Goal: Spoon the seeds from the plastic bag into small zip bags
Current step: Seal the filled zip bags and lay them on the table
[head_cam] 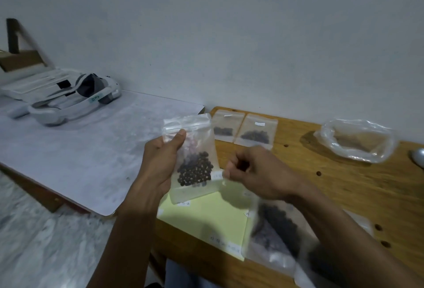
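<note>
My left hand [158,163] holds a small clear zip bag [195,156] upright by its left edge, thumb near the zip strip. Dark seeds fill its lower half. My right hand [254,173] is blurred, fingers curled beside the bag's lower right corner, pinching a small white label there. The crumpled plastic bag [358,140] with seeds lies open at the far right of the wooden table [344,186]. A metal spoon [418,155] shows at the right edge.
Two filled zip bags [223,127] [255,132] lie at the table's back edge. More seed-filled bags [273,230] lie under my right forearm on a yellow sheet [206,218]. A white headset and case [59,94] rest on a white board [80,150] to the left.
</note>
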The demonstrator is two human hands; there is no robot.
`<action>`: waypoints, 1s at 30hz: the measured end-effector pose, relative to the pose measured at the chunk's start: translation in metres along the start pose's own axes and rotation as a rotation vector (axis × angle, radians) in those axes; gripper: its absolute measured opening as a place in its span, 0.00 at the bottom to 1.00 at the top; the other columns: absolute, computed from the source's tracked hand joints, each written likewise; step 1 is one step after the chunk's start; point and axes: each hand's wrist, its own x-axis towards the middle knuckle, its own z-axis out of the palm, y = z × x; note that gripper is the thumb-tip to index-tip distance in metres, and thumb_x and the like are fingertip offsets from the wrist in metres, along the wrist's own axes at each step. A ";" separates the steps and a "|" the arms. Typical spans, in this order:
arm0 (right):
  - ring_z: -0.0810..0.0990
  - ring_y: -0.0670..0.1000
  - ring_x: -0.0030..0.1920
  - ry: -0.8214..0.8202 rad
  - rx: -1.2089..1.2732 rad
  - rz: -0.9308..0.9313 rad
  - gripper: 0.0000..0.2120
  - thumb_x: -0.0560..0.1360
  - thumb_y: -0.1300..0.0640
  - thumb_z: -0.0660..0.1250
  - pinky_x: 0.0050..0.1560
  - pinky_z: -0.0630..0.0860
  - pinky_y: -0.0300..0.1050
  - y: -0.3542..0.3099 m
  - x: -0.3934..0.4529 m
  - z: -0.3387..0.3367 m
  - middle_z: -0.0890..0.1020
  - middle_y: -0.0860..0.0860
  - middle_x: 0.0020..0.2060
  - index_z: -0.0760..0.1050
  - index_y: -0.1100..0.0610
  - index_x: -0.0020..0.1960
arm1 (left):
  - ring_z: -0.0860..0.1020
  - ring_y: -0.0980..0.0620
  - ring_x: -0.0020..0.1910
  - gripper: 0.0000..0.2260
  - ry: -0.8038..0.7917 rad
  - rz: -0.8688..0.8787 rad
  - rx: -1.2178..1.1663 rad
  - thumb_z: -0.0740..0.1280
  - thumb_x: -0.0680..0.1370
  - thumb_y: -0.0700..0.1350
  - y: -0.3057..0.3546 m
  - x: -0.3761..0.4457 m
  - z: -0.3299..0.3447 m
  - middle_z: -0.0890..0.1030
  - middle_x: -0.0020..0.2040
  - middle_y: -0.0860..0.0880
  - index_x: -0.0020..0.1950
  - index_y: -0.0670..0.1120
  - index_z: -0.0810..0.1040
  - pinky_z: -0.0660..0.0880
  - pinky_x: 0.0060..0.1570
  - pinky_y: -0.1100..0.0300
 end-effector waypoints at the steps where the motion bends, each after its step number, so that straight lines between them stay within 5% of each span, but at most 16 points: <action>1: 0.76 0.38 0.33 0.072 0.068 -0.027 0.06 0.77 0.57 0.71 0.38 0.74 0.34 -0.003 0.003 -0.005 0.80 0.44 0.33 0.80 0.56 0.42 | 0.87 0.41 0.44 0.10 -0.018 0.000 0.009 0.70 0.80 0.44 -0.001 -0.001 0.004 0.88 0.44 0.41 0.48 0.38 0.84 0.83 0.45 0.52; 6: 0.76 0.38 0.30 0.292 0.083 -0.071 0.04 0.74 0.58 0.75 0.33 0.73 0.31 -0.010 0.025 -0.010 0.81 0.43 0.32 0.82 0.56 0.42 | 0.86 0.39 0.43 0.11 -0.158 -0.045 0.012 0.68 0.81 0.45 -0.010 -0.012 0.022 0.86 0.46 0.35 0.47 0.38 0.85 0.81 0.50 0.47; 15: 0.82 0.40 0.35 0.352 -0.084 -0.059 0.05 0.73 0.60 0.75 0.38 0.77 0.31 -0.006 0.031 -0.007 0.85 0.45 0.33 0.83 0.56 0.39 | 0.86 0.38 0.51 0.11 -0.239 -0.056 -0.006 0.68 0.81 0.45 -0.013 -0.019 0.033 0.87 0.50 0.38 0.57 0.40 0.84 0.79 0.59 0.40; 19: 0.81 0.42 0.34 0.399 -0.086 -0.034 0.04 0.73 0.58 0.75 0.38 0.78 0.37 -0.006 0.032 -0.005 0.83 0.45 0.32 0.82 0.55 0.39 | 0.87 0.43 0.49 0.09 -0.193 0.023 0.072 0.71 0.78 0.40 -0.018 -0.018 0.036 0.88 0.48 0.42 0.58 0.40 0.83 0.81 0.56 0.45; 23: 0.78 0.45 0.34 0.533 0.043 0.064 0.12 0.68 0.50 0.79 0.37 0.79 0.47 0.002 0.032 0.003 0.80 0.45 0.33 0.78 0.53 0.39 | 0.87 0.49 0.41 0.06 -0.130 0.083 0.153 0.72 0.78 0.42 -0.020 -0.015 0.037 0.88 0.42 0.45 0.49 0.39 0.84 0.82 0.44 0.55; 27: 0.74 0.45 0.44 0.689 0.106 0.148 0.19 0.64 0.43 0.80 0.39 0.71 0.41 0.014 0.031 0.011 0.76 0.45 0.44 0.72 0.48 0.42 | 0.87 0.48 0.44 0.04 -0.121 0.069 0.179 0.72 0.78 0.43 -0.018 -0.012 0.041 0.88 0.42 0.48 0.49 0.44 0.85 0.81 0.49 0.50; 30: 0.76 0.44 0.45 0.675 0.156 0.101 0.14 0.70 0.47 0.77 0.41 0.75 0.39 0.025 0.027 0.016 0.77 0.44 0.47 0.72 0.46 0.46 | 0.86 0.44 0.44 0.05 -0.055 0.054 0.126 0.74 0.76 0.42 -0.018 0.000 0.051 0.88 0.40 0.46 0.48 0.41 0.85 0.82 0.49 0.47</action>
